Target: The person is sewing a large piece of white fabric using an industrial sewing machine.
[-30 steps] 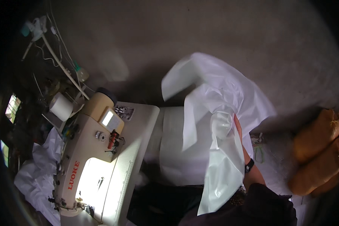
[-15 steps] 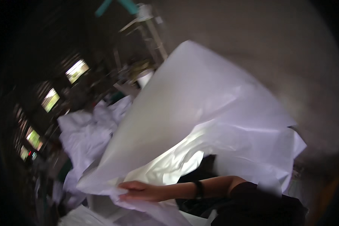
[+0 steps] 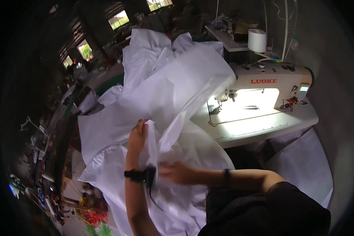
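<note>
A large, thin white sheet (image 3: 102,126), slightly glossy, spreads in folds before me and over the left side of the sewing machine's table. My left hand (image 3: 137,135) is closed on a narrow gathered edge of it, fingers pointing away from me. Close by on the right, my right hand (image 3: 177,173) is beside the same strip of sheet. Motion blurs its fingers, so its grip cannot be made out. A dark watch or band (image 3: 139,175) is on my left wrist, with a thin dark cord hanging from it.
A lit white sewing machine (image 3: 259,74) stands on its table (image 3: 240,131) to the right. Behind it is a white thread cone (image 3: 257,40). More white material (image 3: 145,51) is heaped beyond; another piece (image 3: 303,165) hangs at right. Clutter (image 3: 92,216) lies at lower left.
The raised sheet has come down and lies flatter. My left hand has appeared, gripping its edge, and my right hand no longer visibly pinches it. The view has turned, bringing the sewing machine in.
</note>
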The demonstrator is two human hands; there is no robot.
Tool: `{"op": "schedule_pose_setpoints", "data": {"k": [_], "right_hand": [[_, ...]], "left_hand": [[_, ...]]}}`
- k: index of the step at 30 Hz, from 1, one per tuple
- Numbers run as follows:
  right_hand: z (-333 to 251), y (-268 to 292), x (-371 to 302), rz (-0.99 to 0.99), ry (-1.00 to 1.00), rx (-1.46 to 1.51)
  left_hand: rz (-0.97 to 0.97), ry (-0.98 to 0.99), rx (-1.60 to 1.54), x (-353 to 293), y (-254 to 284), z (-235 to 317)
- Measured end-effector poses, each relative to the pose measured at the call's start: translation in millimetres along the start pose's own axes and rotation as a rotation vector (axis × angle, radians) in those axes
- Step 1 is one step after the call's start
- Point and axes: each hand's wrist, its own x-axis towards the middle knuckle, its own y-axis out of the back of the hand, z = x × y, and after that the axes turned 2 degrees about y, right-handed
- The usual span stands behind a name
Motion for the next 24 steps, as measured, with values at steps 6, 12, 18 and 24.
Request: {"op": "schedule_pose_setpoints", "data": {"k": [6,12,18,24], "right_hand": [[65.8,77.6,-165.0,-0.313,-0.519,-0.407],[-26.9,121.3,-167.1,-1.347,-0.695,0.610],[56.8,108.0,-102.4,-0.252,-0.282,-0.182],[85.1,98.1,-91.8,-0.406,-0.606,-0.117]], "left_hand": [[0.090,-0.078,-0.141,-13.8,-71.9,-114.8],[0.038,0.018,-0.120,-42.9,-50.6,-136.6],[0.096,-0.046,-0.045,-67.6,-41.3,-102.9],[0.541,-0.152,-0.341,-132.2,53.2,-27.5]]}}
